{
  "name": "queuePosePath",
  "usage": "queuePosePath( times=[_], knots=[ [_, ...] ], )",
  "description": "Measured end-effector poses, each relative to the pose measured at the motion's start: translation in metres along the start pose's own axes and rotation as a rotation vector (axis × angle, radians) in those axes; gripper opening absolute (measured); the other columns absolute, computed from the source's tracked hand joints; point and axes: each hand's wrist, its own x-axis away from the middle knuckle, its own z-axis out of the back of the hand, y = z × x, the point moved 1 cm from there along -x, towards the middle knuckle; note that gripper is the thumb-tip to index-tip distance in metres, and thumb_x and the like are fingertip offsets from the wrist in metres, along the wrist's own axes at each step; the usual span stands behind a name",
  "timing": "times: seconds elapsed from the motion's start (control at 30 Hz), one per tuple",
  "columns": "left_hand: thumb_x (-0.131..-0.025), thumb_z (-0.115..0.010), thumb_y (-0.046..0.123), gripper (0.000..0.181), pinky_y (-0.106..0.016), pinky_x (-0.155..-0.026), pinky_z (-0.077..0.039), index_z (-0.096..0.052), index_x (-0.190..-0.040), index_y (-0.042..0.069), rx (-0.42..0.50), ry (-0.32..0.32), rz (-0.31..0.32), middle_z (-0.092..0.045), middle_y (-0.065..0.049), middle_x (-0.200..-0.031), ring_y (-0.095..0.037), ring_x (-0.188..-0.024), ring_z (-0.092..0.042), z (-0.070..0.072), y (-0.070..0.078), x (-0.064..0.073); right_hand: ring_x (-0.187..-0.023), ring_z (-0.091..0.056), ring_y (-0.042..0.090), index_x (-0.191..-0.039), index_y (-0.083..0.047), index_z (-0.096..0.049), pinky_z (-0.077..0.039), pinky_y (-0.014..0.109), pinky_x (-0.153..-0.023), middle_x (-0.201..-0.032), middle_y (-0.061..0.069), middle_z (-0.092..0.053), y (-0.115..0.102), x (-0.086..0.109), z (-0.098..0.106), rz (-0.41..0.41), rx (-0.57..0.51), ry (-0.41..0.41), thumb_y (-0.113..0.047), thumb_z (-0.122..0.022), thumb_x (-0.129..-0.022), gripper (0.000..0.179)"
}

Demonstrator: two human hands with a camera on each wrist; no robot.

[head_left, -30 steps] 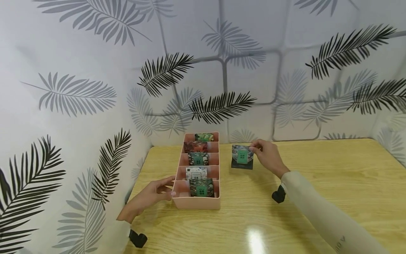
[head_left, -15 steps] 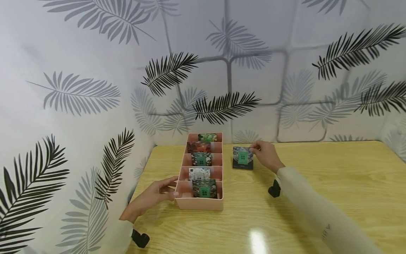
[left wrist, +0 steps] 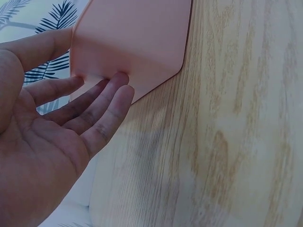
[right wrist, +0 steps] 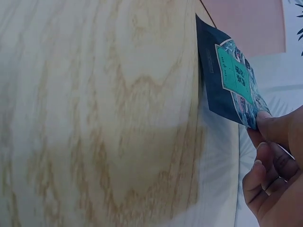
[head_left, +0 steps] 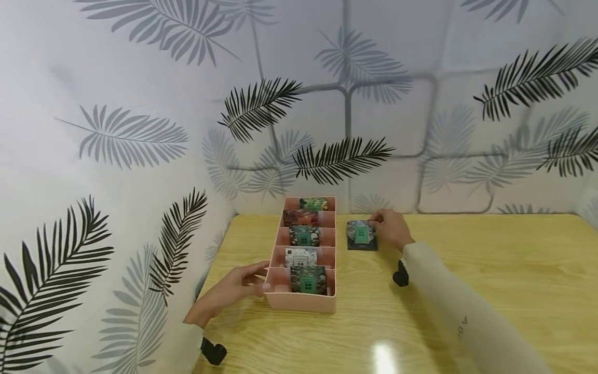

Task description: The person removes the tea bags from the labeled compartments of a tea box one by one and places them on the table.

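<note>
A long pink compartment box (head_left: 301,301) stands left of centre, with a patterned packet in each section. In the front section leans a dark packet (head_left: 309,280) with a green label. My left hand (head_left: 235,288) rests against the box's near left corner. In the left wrist view, several extended fingers (left wrist: 106,123) touch the pink wall. Right of the box, my right hand (head_left: 391,228) pinches a dark blue packet (head_left: 362,235) with a green label. The right wrist view shows thumb and fingertip at one corner of this packet (right wrist: 234,71), its lower edge close to the tabletop.
The wooden table (head_left: 490,270) ends at a leaf-patterned wall (head_left: 392,119) behind the box. The same covering (head_left: 131,218) runs along the table's left side. Behind the front packet, a white packet (head_left: 301,258) and darker ones fill the other sections.
The packet in my right hand has come down and tilted back, now lying flatter near the table. My left hand stays at the box corner. The whole head view has shifted slightly.
</note>
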Motion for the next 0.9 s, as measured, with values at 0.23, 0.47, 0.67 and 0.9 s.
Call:
queuePosePath(
  times=[0.23,0.47,0.67,0.9],
  knots=[
    [-0.092,-0.066,0.025,0.068,-0.040,-0.090,-0.051,-0.033,-0.149,0.010,0.002,0.007,0.018,-0.038,-0.011,-0.147,-0.028,-0.118,-0.051,-0.003,-0.001,-0.002,-0.083,-0.062,0.027,-0.096,-0.005,-0.070,-0.050,0.043,-0.073,-0.090,0.010,-0.068,0.014,-0.002,-0.002,-0.035,0.033,-0.009,-0.015,-0.063,-0.094,0.013],
    [-0.092,-0.066,0.024,0.068,-0.040,-0.090,-0.051,-0.032,-0.150,0.009,0.004,0.006,0.016,-0.038,-0.013,-0.146,-0.029,-0.119,-0.051,-0.003,-0.001,-0.001,-0.080,-0.061,0.027,-0.094,-0.004,-0.070,-0.049,0.042,-0.071,-0.089,0.011,-0.068,0.024,-0.005,-0.006,-0.040,0.061,-0.013,-0.014,-0.063,-0.093,0.012],
    [-0.092,-0.066,0.025,0.068,-0.040,-0.089,-0.052,-0.033,-0.149,0.009,-0.004,0.014,0.016,-0.040,-0.013,-0.145,-0.029,-0.118,-0.051,0.000,0.000,-0.001,-0.085,-0.062,0.030,-0.110,0.000,-0.063,-0.052,0.044,-0.070,-0.100,0.019,-0.065,0.024,-0.004,-0.004,-0.056,-0.016,-0.043,-0.013,-0.058,-0.096,0.020],
    [-0.093,-0.065,0.020,0.068,-0.047,-0.090,-0.050,-0.031,-0.150,0.008,0.019,-0.003,0.000,-0.045,-0.019,-0.137,-0.030,-0.117,-0.051,0.001,0.000,-0.002,-0.083,-0.060,0.029,-0.119,0.001,-0.059,-0.051,0.041,-0.066,-0.103,0.019,-0.062,0.021,0.001,0.007,-0.038,-0.032,-0.045,-0.015,-0.055,-0.098,0.027]
  ],
)
